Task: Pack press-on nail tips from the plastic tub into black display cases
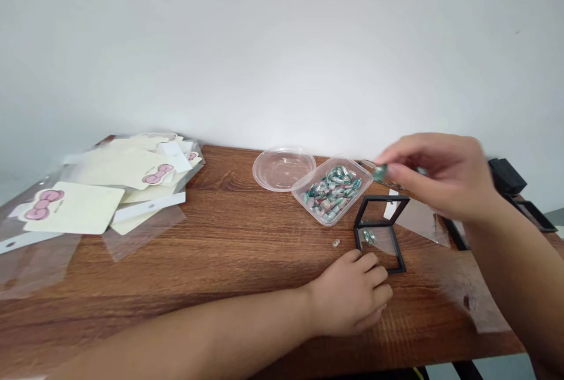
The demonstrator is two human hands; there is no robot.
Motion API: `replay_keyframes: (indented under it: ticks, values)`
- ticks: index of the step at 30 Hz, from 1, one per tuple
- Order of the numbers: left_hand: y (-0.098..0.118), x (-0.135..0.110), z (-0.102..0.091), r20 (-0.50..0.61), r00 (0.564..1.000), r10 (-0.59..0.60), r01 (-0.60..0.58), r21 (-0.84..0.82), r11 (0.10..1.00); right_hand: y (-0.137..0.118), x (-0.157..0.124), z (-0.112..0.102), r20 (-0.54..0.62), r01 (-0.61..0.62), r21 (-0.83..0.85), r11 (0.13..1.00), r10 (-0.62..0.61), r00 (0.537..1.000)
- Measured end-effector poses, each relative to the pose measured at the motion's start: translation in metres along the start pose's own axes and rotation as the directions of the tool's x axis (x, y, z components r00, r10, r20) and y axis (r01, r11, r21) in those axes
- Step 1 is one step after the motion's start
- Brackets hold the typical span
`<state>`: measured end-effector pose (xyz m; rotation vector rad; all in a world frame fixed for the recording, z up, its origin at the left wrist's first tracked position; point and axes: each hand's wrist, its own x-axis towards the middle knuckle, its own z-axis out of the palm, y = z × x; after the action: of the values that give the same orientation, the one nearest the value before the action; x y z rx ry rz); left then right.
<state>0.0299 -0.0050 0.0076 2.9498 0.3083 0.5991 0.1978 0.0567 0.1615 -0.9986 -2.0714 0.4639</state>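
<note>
My right hand is raised at the right, slightly blurred. Its thumb and index finger pinch a small glossy teal piece, which looks like a press-on nail. My left hand lies back-up on the table, fingers curled at the near left corner of a black display frame; its fingertips are partly hidden. The frame stands open like a hinged case, with two small shiny green pieces on its clear film. A clear square tub full of similar teal and pink pieces sits just behind. One small clear piece lies left of the frame.
A round clear plastic lid lies left of the tub. Cream cards with pink bows in clear sleeves are heaped at the left. Clear bags, black boxes and another dark frame lie at the right. A white wall stands behind.
</note>
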Motion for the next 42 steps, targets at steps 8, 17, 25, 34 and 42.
replay_keyframes:
  ticks: [8,17,25,34,42]
  values:
    - [-0.002,0.001,-0.008,-0.347,0.933,-0.095,-0.002,-0.27,0.963,-0.017,-0.08,0.017,-0.096,-0.115,0.592,0.798,0.211,0.973]
    - [-0.001,0.002,-0.001,-0.658,0.691,-0.298,-0.164,-0.545,0.822,0.019,-0.124,0.046,0.3,-0.437,0.805,0.401,0.36,0.883]
    - [-0.002,0.003,-0.007,-0.599,0.731,-0.327,-0.123,-0.586,0.801,0.022,-0.122,0.054,0.449,-0.524,0.781,0.339,0.278,0.849]
    - [-0.002,0.004,-0.007,-0.612,0.678,-0.407,-0.119,-0.638,0.761,0.021,-0.122,0.061,0.503,-0.577,0.739,0.348,0.285,0.816]
    - [0.001,0.006,-0.008,-0.596,0.644,-0.479,-0.106,-0.69,0.716,0.022,-0.123,0.062,0.516,-0.605,0.726,0.325,0.324,0.793]
